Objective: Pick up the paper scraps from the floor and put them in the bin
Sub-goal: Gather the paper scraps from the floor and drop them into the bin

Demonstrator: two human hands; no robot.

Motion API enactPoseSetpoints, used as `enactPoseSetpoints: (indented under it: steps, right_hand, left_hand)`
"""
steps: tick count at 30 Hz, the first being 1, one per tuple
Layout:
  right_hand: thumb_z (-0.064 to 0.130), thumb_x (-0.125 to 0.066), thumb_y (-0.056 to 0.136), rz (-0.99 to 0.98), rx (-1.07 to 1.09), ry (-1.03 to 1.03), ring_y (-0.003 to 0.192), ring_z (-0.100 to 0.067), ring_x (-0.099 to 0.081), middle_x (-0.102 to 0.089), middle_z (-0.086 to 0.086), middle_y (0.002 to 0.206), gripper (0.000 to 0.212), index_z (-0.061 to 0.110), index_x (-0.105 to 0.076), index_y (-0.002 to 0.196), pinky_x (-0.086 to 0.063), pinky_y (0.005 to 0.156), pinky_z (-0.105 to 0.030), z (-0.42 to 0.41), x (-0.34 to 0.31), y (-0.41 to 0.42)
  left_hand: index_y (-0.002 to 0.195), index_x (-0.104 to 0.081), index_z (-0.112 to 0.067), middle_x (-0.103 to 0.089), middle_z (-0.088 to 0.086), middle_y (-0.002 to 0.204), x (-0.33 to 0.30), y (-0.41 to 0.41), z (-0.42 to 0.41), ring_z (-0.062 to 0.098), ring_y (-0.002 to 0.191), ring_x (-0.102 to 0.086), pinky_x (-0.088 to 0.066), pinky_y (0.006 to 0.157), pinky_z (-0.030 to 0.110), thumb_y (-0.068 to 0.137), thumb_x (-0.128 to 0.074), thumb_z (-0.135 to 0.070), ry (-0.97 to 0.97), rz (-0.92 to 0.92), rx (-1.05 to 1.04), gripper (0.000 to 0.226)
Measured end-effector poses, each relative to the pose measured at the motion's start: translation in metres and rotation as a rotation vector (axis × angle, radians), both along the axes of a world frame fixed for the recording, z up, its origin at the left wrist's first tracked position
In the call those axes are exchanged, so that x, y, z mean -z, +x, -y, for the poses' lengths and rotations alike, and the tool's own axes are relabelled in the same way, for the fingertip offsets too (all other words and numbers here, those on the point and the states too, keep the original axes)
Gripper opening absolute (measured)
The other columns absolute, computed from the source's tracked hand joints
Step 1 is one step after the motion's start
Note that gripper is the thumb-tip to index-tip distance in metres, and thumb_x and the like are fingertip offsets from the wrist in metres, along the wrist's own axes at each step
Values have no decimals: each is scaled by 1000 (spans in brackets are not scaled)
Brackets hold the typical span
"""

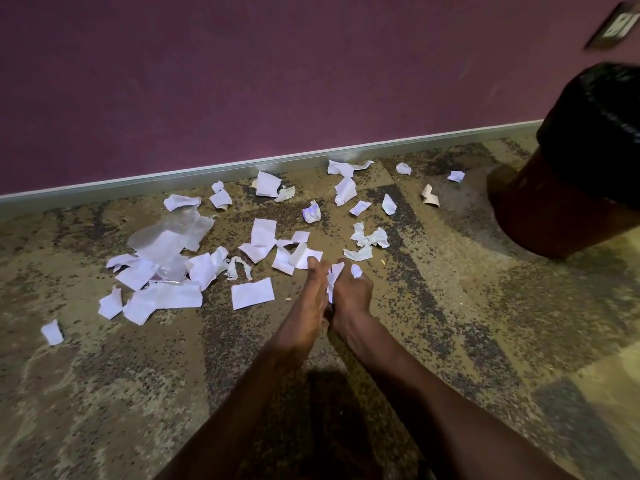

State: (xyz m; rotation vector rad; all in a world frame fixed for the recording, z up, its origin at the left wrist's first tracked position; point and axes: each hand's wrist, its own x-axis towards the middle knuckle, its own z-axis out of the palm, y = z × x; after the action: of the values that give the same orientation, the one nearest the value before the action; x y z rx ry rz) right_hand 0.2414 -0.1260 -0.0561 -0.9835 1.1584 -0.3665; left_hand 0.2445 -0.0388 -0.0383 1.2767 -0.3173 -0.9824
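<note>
Several white paper scraps (252, 293) lie scattered on the speckled carpet, from a small piece at the far left to crumpled bits near the wall. My right hand (351, 292) is closed around a few scraps, white paper poking out between its fingers. Pressed against it on the left, my left hand (311, 292) stretches flat, its fingertips touching a folded scrap (304, 255) on the floor. The bin (568, 188), dark red with a black liner over its rim, stands at the right, beyond my right hand.
A purple wall with a pale skirting board (242, 168) runs behind the scraps. A clear plastic sheet (173, 233) lies among the papers at left. A wall socket (616, 27) sits top right. Open carpet lies in front of me.
</note>
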Motion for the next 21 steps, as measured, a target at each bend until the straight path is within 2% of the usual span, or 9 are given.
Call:
enactPoseSetpoints:
  steps: [3, 5, 8, 10, 11, 12, 14, 17, 21]
  right_hand:
    - [33, -66, 91, 31, 34, 5, 73, -30, -71, -75, -12, 83, 20, 16, -71, 81, -58, 65, -45, 22, -13, -3]
    - [37, -65, 92, 56, 56, 15, 55, -22, -63, -70, -12, 80, 29, 10, -66, 102, -48, 44, -26, 47, -20, -8]
    - [38, -65, 92, 61, 140, -12, 29, -10, -41, -53, -2, 57, 30, 11, -57, 98, -29, 33, -14, 98, -47, -19]
    - [39, -65, 92, 131, 211, -24, 28, -9, -39, -48, -3, 61, 28, 15, -53, 93, -27, 32, -15, 133, -72, -27]
    - [39, -63, 94, 158, 226, -66, 28, -9, -37, -46, -3, 63, 25, 16, -52, 92, -25, 32, -14, 150, -84, -30]
    - [37, -59, 96, 184, 235, -127, 30, -10, -35, -44, -5, 65, 23, 17, -53, 90, -24, 34, -14, 169, -97, -32]
    - [32, -56, 97, 208, 289, -271, 35, -13, -35, -48, -8, 65, 26, 15, -51, 78, -27, 39, -15, 206, -127, -35]
    - [28, -60, 93, 157, 401, -571, 51, -17, -46, -52, -4, 62, 35, 17, -49, 62, -37, 51, -24, 261, -180, -40]
    - [43, -58, 89, -112, 411, -987, 76, -26, -62, -59, -7, 76, 40, 17, -49, 60, -48, 68, -37, 324, -239, -49]
  left_hand:
    - [148, -34, -34, -33, -17, 153, -12, 4, 10, -13, 126, -38, -24, 112, 22, 64, -31, -94, 6, 39, -1, 103]
    - [145, -41, -28, -40, -8, 151, -15, 6, 18, 2, 134, -38, -25, 116, 30, 72, -28, -89, 25, 74, -88, 96]
    - [134, -56, -22, -59, -9, 129, -7, 7, 27, 8, 118, -55, -42, 97, 26, 88, -20, -71, 196, 233, -222, 76]
    - [127, -59, -21, -63, -17, 114, 7, 7, 23, 6, 108, -59, -44, 83, 20, 91, -22, -65, 369, 490, -238, 67]
    - [131, -55, -20, -62, -11, 122, 18, 7, 20, 12, 116, -57, -46, 88, 25, 92, -25, -62, 426, 605, -200, 65]
    - [140, -46, -18, -53, -3, 140, 31, 8, 17, 18, 132, -47, -44, 102, 34, 93, -28, -60, 475, 690, -135, 66]
    - [153, -25, -18, -14, 2, 163, 57, 10, 11, 19, 150, -12, -19, 121, 44, 93, -30, -60, 577, 822, 25, 73]
    - [156, -6, -20, 22, -2, 160, 83, 11, 8, 15, 148, 17, 1, 122, 42, 90, -28, -71, 731, 995, 201, 86]
    - [155, 9, -22, 39, -2, 153, 88, 13, 11, 17, 144, 29, 3, 119, 44, 82, -24, -81, 842, 1075, 278, 99]
